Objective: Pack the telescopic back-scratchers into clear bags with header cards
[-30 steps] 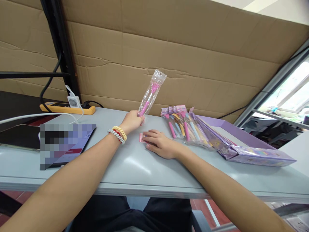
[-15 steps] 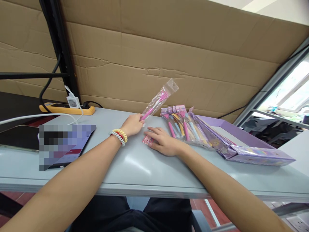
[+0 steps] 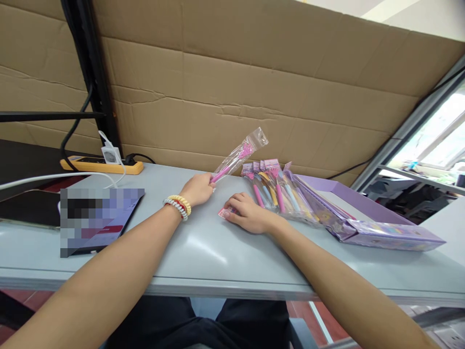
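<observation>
My left hand (image 3: 198,189) is closed round the lower end of a pink back scratcher (image 3: 227,169) in a clear plastic sleeve. Its hand-shaped head points up and to the right, above the desk. Beside it, my right hand (image 3: 247,213) rests on the desk with curled fingers over a small pink printed card (image 3: 222,213); the fingers hide most of the card. Just right of that hand lies a row of more bagged back scratchers (image 3: 279,194) in pink, blue and yellow, with printed header cards at their top ends.
An open purple box (image 3: 392,235) stands at the right of the grey desk (image 3: 203,252). On the left are a tablet (image 3: 109,218), partly blurred out, and a yellow power strip (image 3: 127,167) with a charger (image 3: 111,155) and white cable. A cardboard panel (image 3: 218,72) rises behind.
The bagged back scratcher has tipped lower, its head end dropping. My right hand's fingers have curled in over the pink card, which has shifted slightly to the right.
</observation>
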Demonstrator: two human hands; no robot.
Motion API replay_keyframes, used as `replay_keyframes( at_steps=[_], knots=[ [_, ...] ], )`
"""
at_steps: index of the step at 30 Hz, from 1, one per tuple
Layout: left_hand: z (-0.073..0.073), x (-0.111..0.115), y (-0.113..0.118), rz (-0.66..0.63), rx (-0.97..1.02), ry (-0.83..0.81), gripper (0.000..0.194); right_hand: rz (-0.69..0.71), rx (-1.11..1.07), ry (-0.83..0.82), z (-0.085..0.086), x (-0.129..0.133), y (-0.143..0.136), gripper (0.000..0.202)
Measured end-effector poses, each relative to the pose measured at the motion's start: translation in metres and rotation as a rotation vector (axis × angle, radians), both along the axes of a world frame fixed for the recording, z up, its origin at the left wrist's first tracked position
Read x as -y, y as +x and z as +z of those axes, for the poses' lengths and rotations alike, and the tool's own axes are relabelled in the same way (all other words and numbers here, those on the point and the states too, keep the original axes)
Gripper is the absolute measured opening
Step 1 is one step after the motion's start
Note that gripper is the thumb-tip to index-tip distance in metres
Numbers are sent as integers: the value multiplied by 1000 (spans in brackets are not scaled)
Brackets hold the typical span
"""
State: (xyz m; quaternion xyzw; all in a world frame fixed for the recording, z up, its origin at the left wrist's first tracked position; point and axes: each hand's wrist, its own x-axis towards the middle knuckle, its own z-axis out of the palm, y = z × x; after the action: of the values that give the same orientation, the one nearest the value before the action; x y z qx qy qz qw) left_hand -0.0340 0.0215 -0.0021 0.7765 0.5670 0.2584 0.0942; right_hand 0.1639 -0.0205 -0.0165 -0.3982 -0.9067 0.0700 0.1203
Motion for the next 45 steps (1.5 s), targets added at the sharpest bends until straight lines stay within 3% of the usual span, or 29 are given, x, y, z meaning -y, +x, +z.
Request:
replay_keyframes(
  at_steps=[4,8,14,19,26,31,39,41,45],
  knots=[
    [0,0,-2,33,-72,5,24,-13,28,51,1,-1,4,19],
    [-1,-1,-3,40,-103,5,27,13,25,57,-1,0,5,37],
    [-2,-1,-2,32,-131,4,29,-16,14,2,-3,-2,2,27],
    [-2,-1,-2,20,-161,11,31,-54,-9,62,2,-4,3,32],
    [-3,-4,-4,1,-195,20,29,-115,5,-52,12,5,5,32],
    [-3,-3,-4,-2,-219,28,27,-112,-172,116,16,1,14,24],
    [-1,-1,-3,-50,-251,57,26,-520,-734,632,31,-18,52,12],
    [-1,-1,-3,-59,-252,56,26,-578,-772,676,31,-22,58,15],
    [-1,0,-2,-75,-252,65,25,-557,-674,727,27,-26,62,19]
  ],
)
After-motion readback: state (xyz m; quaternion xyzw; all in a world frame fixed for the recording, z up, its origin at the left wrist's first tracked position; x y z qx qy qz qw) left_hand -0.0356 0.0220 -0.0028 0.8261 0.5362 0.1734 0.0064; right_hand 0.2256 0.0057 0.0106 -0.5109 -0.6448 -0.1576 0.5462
